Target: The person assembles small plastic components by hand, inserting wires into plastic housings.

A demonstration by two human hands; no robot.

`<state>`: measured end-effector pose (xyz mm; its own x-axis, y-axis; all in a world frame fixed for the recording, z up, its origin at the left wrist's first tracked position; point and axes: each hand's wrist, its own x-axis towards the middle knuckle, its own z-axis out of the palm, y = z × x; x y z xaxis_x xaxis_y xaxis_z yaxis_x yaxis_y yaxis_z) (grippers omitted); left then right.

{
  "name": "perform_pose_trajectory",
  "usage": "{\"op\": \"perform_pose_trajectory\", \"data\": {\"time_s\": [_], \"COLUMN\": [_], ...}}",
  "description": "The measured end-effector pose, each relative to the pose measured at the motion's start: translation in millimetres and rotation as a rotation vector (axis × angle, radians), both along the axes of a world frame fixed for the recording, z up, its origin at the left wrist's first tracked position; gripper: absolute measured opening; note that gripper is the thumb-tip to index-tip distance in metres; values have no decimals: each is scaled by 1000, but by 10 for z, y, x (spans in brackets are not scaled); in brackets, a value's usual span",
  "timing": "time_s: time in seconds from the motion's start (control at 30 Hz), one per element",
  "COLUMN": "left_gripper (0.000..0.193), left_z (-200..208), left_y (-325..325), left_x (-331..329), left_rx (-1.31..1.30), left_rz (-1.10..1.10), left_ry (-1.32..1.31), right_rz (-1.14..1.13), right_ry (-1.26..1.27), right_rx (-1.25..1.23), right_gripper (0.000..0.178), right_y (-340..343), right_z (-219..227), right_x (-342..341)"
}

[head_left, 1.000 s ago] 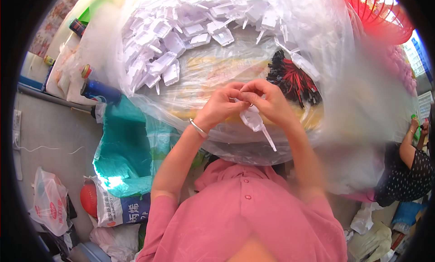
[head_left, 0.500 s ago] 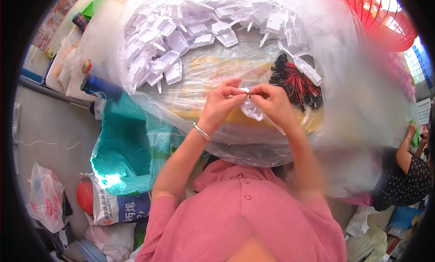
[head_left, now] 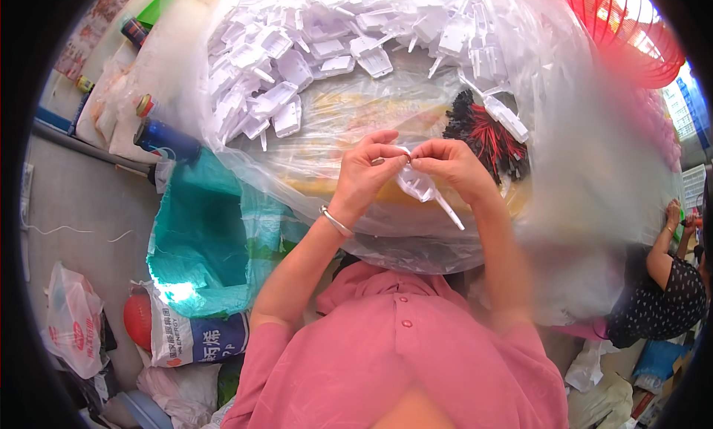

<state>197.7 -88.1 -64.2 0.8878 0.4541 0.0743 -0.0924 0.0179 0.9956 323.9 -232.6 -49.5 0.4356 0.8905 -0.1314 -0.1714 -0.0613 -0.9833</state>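
Over the front of the plastic-covered work surface (head_left: pixel 338 125), my two hands meet fingertip to fingertip. A white plastic part (head_left: pixel 417 184) with a thin stem hangs beneath the fingertips, its stem slanting down toward my right wrist. My left hand (head_left: pixel 365 168) is closed in a pinch at the part's upper end. Thumb and forefinger pressed together, my right hand (head_left: pixel 457 168) pinches a tiny dark bit at the same spot, too small to name. Just beyond it lies a bundle of black and red wires (head_left: pixel 494 136). Several similar white parts (head_left: pixel 275 54) are heaped in an arc behind.
Clear plastic sheeting (head_left: pixel 549 80) rises around the heap. At left are a teal bag (head_left: pixel 197 236), a blue can (head_left: pixel 167 139) and a printed sack (head_left: pixel 197 336). A red mesh basket (head_left: pixel 627 35) is at upper right. Another person's arm (head_left: pixel 659 243) shows at far right.
The white part has shifted slightly and more of its stem now shows beside my right wrist. My right fingers have drawn back a little; both hands remain pinched together.
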Motion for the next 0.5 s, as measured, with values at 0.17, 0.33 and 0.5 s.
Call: {"op": "perform_pose_trajectory", "data": {"time_s": [0.17, 0.33, 0.5], "left_gripper": [15, 15, 13], "left_z": [3, 40, 6], "left_y": [-9, -41, -40], "left_x": [-14, 11, 30], "left_rx": [20, 174, 278], "left_rz": [-13, 27, 73], "left_ry": [-27, 2, -50], "right_rz": [14, -8, -21], "right_ry": [42, 42, 48], "right_rx": [18, 18, 59], "right_gripper": [14, 14, 14], "right_y": [-26, -39, -35], "right_z": [-30, -13, -75], "right_x": [-16, -45, -51]}}
